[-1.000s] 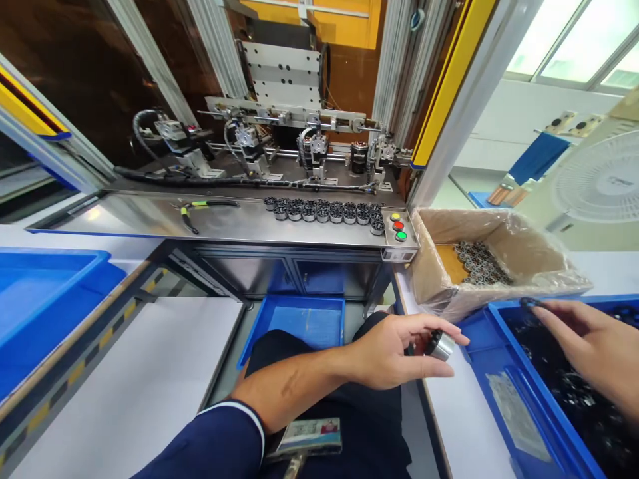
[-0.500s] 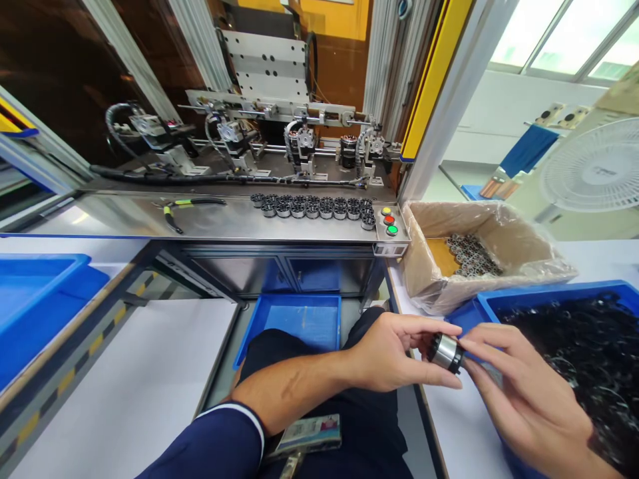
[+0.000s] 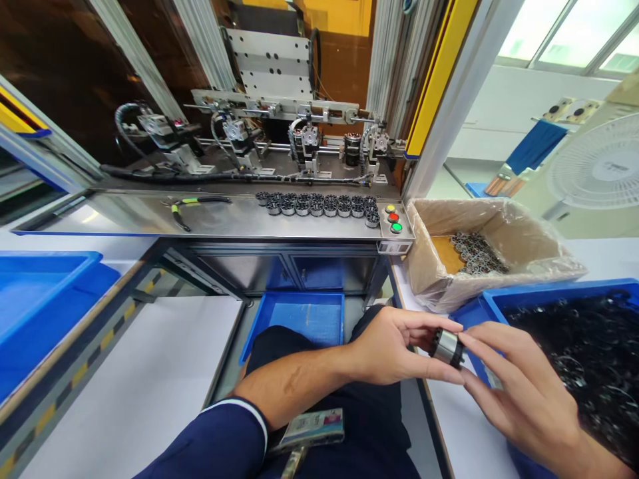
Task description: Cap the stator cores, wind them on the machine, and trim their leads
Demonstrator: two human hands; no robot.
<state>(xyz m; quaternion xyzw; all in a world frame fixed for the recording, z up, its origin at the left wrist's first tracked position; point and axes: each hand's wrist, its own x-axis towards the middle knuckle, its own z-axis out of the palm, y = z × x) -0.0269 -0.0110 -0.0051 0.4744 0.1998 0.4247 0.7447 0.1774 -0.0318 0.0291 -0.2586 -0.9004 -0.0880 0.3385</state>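
A small motor stator core (image 3: pixel 446 347), a silvery metal ring with black toothed plastic ends, sits tilted between my two hands above the right-hand table. My left hand (image 3: pixel 394 346) grips it, thumb below and fingers above. Against its right black end, the thumb and fingertips of my right hand (image 3: pixel 524 379) press from the other side. My palms partly hide the far end of the core. Similar stator cores (image 3: pixel 317 205) stand in rows on the metal ledge of the machine.
Black plastic parts (image 3: pixel 589 352) fill a blue bin (image 3: pixel 564 289) at right. Behind it, a plastic-lined carton (image 3: pixel 429 286) holds metal cores. Pliers (image 3: pixel 180 216) lie on the ledge; coloured buttons (image 3: pixel 393 218) sit at its right end. A blue tray (image 3: pixel 299 319) is below.
My right-hand fingers have shifted slightly on the core's black end, and the core has turned a little. The whole view has drifted slightly.
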